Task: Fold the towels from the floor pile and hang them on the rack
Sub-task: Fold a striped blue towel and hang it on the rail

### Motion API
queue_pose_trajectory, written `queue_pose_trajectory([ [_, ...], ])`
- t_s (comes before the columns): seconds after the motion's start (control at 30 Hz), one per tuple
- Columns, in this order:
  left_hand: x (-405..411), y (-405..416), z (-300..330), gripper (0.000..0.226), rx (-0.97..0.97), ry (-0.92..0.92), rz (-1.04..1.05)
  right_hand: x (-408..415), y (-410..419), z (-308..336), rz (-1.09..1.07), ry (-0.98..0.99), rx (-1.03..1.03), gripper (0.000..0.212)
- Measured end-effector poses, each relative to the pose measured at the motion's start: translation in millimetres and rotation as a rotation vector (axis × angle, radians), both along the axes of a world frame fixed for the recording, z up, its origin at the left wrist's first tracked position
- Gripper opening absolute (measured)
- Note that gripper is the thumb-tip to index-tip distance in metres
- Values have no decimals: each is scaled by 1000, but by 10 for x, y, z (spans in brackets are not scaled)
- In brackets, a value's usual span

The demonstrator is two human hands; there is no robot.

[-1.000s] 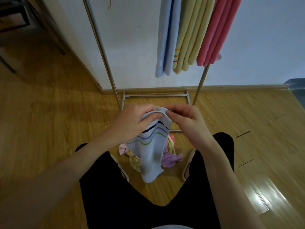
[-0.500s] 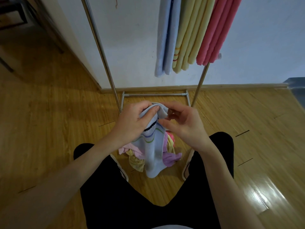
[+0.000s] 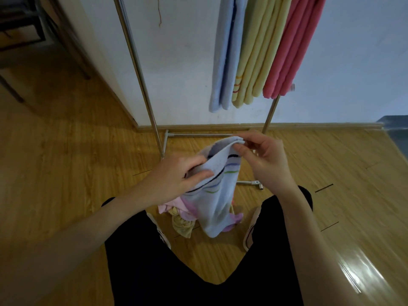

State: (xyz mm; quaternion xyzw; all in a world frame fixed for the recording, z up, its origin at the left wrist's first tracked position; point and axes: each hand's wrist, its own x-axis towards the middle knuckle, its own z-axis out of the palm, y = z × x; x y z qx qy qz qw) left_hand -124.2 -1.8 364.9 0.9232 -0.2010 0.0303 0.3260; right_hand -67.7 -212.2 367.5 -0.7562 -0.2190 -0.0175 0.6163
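I am holding a pale blue towel (image 3: 217, 195) in front of me, above the floor (image 3: 66, 173), with both hands. My left hand (image 3: 176, 180) is gripping the towel's left side: the fingers (image 3: 199, 174) are curling over the cloth and the thumb is pressing on it from the front. My right hand (image 3: 267, 160) is pinching the towel's upper edge between thumb and forefinger, while the other fingers of that hand are lying loosely bent and apart from the cloth. The towel is hanging from these two holds, its striped band running across it just below my left hand and its lower corner dangling over the pile (image 3: 181, 219). The pile is lying on the floor between my two shoes (image 3: 250, 228); pink, yellow and lilac cloth is showing in it, partly hidden behind the hanging towel. The rack (image 3: 141, 69) is standing beyond the pile, against the white wall (image 3: 187, 62), its base bars resting on the floor. Three folded towels are hanging from the rack side by side: a blue towel (image 3: 223, 62) on the left, a yellow towel (image 3: 254, 58) in the middle and a red towel (image 3: 289, 49) on the right. My legs, in black trousers (image 3: 198, 283), are filling the lower part of the view.
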Motion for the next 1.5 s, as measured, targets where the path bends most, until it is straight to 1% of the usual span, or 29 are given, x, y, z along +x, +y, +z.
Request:
queue_pose_trajectory([
  [0.03,-33,49,-18,33,114,-46,-40,19,-20,12,-12,10,-1,17],
  [0.1,-76,151,-8,33,325,-214,-141,55,-55,34,-33,22,7,17],
  [0.17,-74,271,61,29,489,-361,-220,74,-85,35,-51,16,8,16],
  [0.23,-43,375,132,27,649,-445,-273,79,-110,20,-62,12,9,17],
  [0.3,-8,431,178,26,766,-496,-313,74,-141,12,-73,16,14,17],
  [0.37,28,446,239,26,821,-544,-313,76,-184,14,-78,12,12,18],
  [0.43,77,463,315,22,805,-594,-252,92,-239,18,-89,6,4,20],
  [0.53,134,475,424,26,685,-651,-104,114,-322,39,-106,19,21,24],
  [0.7,178,393,471,19,570,-726,103,113,-354,107,-131,43,47,19],
  [0.8,221,364,431,21,516,-672,227,102,-326,131,-121,40,38,15],
  [0.9,250,354,388,30,494,-585,315,75,-261,143,-104,29,42,18],
  [0.97,264,345,356,23,515,-578,335,54,-186,141,-90,9,24,20],
  [1.03,289,355,308,18,509,-556,377,31,-100,129,-74,-22,-4,17],
  [1.1,321,388,243,16,457,-494,441,11,-31,122,-80,-54,-25,17],
  [1.17,332,408,178,16,365,-412,477,14,0,105,-110,-71,-32,17],
  [1.23,321,402,144,15,289,-336,435,40,-3,73,-152,-51,-22,15],
  [1.4,222,313,209,7,153,-87,152,178,-28,-13,-310,39,10,9],
  [1.43,191,288,231,8,139,-58,87,205,-29,-25,-325,50,12,10],
  [1.5,119,226,278,16,174,-44,-53,250,-23,-48,-320,63,5,11],
])
